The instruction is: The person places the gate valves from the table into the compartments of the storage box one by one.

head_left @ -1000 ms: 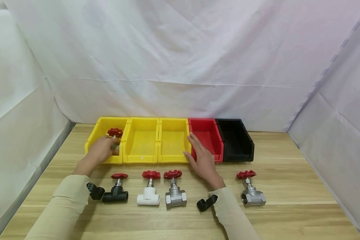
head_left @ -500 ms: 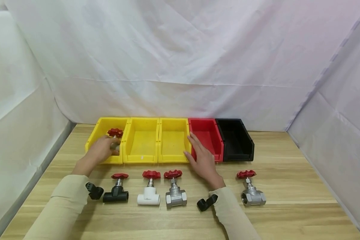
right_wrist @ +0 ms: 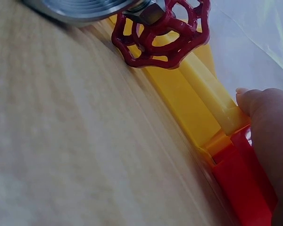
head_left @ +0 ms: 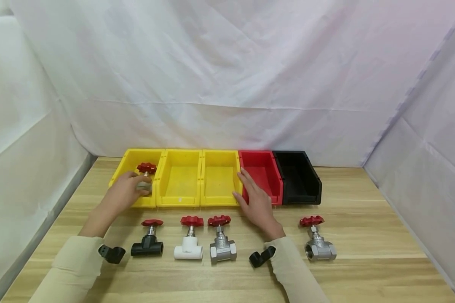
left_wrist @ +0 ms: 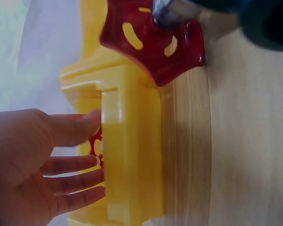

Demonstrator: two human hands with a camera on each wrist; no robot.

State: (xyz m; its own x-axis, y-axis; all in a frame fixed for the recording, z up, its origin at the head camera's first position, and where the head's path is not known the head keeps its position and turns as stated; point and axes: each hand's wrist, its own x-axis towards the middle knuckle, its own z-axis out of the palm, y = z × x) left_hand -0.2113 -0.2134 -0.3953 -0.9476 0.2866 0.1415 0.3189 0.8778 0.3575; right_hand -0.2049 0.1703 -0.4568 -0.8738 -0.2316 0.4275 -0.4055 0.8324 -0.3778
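My left hand (head_left: pixel 124 193) reaches into the leftmost yellow bin (head_left: pixel 130 159), beside a valve with a red handwheel (head_left: pixel 146 168) and a pale metal body. In the left wrist view, its fingers (left_wrist: pixel 78 181) are extended and spread from the thumb; part of the red handwheel (left_wrist: pixel 95 143) shows behind them, and the bin's front wall (left_wrist: pixel 132 155) hides the rest. My right hand (head_left: pixel 257 205) rests with extended fingers where the third yellow bin (head_left: pixel 220 201) meets the red bin (head_left: pixel 263 199). In the right wrist view, the thumb (right_wrist: pixel 247 99) lies near that yellow bin's rim.
On the wooden table before the bins stand a black valve (head_left: pixel 148 246), a white valve (head_left: pixel 188 248) and a metal valve (head_left: pixel 222 249). Another metal valve (head_left: pixel 320 249) stands further right. A black bin (head_left: pixel 301 198) ends the row, with white cloth (head_left: pixel 227 126) behind.
My left hand has loosened from the valve in the leftmost bin, its wrist shifting left and toward me, and more of the valve's body shows. The right hand stays in place.
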